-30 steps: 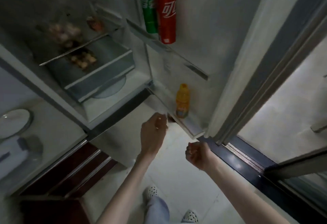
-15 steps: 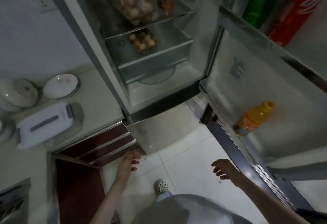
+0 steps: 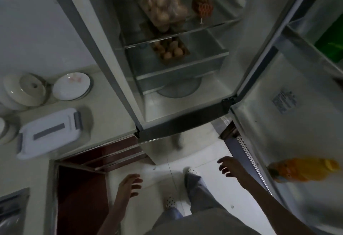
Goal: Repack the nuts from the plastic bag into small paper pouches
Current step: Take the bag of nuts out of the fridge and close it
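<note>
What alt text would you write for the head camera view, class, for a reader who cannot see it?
A person stands before an open fridge, left hand and right hand both open and holding nothing. Eggs sit on a shelf, an orange bottle in the door. A white lidded container and plates lie on the counter.

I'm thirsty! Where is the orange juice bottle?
The orange bottle lies low on the right, in the open fridge door's bottom shelf, just beyond the right hand.
</note>
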Demonstrator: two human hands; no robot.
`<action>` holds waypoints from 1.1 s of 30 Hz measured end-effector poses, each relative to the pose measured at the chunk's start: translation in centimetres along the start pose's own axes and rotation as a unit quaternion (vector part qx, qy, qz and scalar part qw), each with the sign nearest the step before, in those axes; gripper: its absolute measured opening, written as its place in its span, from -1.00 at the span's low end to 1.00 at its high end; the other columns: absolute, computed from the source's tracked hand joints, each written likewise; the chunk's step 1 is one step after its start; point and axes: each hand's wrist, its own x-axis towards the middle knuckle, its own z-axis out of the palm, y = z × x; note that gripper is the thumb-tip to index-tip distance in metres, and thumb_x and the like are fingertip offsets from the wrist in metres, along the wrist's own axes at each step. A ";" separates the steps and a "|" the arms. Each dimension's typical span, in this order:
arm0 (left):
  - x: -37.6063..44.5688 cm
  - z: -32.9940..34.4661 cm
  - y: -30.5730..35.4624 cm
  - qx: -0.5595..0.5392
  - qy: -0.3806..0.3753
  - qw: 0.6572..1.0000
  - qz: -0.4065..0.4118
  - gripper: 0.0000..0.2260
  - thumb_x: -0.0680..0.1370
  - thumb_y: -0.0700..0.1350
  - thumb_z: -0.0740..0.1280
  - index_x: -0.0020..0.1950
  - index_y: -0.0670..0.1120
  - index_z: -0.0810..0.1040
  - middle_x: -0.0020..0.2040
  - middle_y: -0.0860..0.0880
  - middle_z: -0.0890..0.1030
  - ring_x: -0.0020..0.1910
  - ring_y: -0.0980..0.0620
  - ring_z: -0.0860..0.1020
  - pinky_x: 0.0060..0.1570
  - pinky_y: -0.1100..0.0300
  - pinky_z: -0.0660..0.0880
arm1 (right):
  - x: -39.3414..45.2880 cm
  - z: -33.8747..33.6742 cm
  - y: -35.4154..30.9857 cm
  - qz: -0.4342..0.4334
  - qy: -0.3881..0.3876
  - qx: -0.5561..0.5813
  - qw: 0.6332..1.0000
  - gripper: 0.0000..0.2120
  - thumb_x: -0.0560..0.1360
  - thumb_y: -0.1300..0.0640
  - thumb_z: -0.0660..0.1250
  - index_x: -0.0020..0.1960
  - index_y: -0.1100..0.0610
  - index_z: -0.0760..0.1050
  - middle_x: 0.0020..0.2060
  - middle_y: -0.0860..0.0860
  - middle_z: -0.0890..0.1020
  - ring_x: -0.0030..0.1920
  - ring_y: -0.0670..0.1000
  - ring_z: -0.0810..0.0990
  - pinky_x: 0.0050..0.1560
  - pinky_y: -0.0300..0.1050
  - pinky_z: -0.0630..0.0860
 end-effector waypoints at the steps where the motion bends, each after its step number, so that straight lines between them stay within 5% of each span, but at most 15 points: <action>1: 0.1 0.4 0.6 -0.005 0.005 1.000 0.002 -0.80 0.63 -0.21 0.15 -0.01 -0.14 0.57 -0.14 -0.11 0.66 -0.22 -0.08 0.57 -0.27 0.15 0.41 | 0.6 0.0 -1.6 -0.011 -0.004 -0.002 1.000 -0.79 0.52 0.34 0.14 -0.15 0.22 0.54 -0.36 0.16 0.57 -0.41 0.04 0.46 -0.40 -0.22 0.33; 11: 3.3 2.1 5.2 -0.041 0.054 0.997 -0.020 -0.83 0.61 -0.25 0.21 -0.09 -0.15 0.57 -0.24 -0.13 0.63 -0.34 -0.08 0.53 -0.34 0.21 0.33 | 3.6 -0.3 -21.8 -0.213 0.027 -0.018 0.977 -0.80 0.49 0.35 0.17 -0.14 0.15 0.54 -0.40 0.07 0.57 -0.42 -0.02 0.49 -0.44 -0.27 0.38; 16: 4.0 2.4 5.8 -0.044 0.062 0.997 -0.024 -0.80 0.61 -0.28 0.19 -0.12 -0.16 0.57 -0.26 -0.14 0.64 -0.35 -0.08 0.52 -0.33 0.21 0.33 | 0.7 -1.8 -33.5 -0.434 0.174 -0.019 0.884 -0.76 0.46 0.24 0.21 0.07 0.22 0.55 -0.07 0.15 0.63 -0.05 0.08 0.57 -0.11 -0.18 0.39; 19: 4.0 2.6 6.3 -0.046 0.064 0.997 -0.018 -0.80 0.61 -0.30 0.20 -0.13 -0.17 0.57 -0.28 -0.14 0.64 -0.37 -0.08 0.52 -0.34 0.21 0.33 | -0.4 -2.2 -39.0 -0.517 0.251 0.033 0.818 -0.79 0.50 0.28 0.23 0.10 0.29 0.50 -0.02 0.23 0.61 0.00 0.16 0.58 0.03 -0.09 0.44; 24: 4.4 2.8 7.3 -0.048 0.066 0.997 -0.012 -0.84 0.60 -0.28 0.21 -0.11 -0.16 0.56 -0.26 -0.13 0.64 -0.35 -0.09 0.53 -0.33 0.20 0.34 | 1.1 -2.4 -45.0 -0.525 0.279 0.001 0.804 -0.48 0.49 0.02 0.30 0.37 0.24 0.33 0.25 0.21 0.41 0.21 0.12 0.47 0.21 -0.13 0.37; 30: 4.1 2.4 7.6 -0.054 0.065 0.996 -0.006 -0.87 0.59 -0.30 0.22 -0.06 -0.16 0.55 -0.25 -0.12 0.65 -0.35 -0.08 0.53 -0.37 0.22 0.34 | 2.2 -2.4 -48.2 -0.515 0.378 -0.002 0.770 -0.52 0.45 -0.04 0.30 0.27 0.19 0.38 0.23 0.13 0.40 0.12 0.12 0.54 0.07 -0.06 0.45; 33: 3.4 2.4 7.8 -0.051 0.066 0.996 0.006 -0.86 0.59 -0.31 0.22 -0.07 -0.16 0.55 -0.28 -0.11 0.65 -0.36 -0.07 0.53 -0.38 0.22 0.35 | 2.4 -2.6 -49.6 -0.479 0.372 -0.007 0.795 -0.53 0.46 -0.01 0.28 0.32 0.12 0.36 0.28 0.11 0.41 0.16 0.12 0.53 0.07 -0.06 0.44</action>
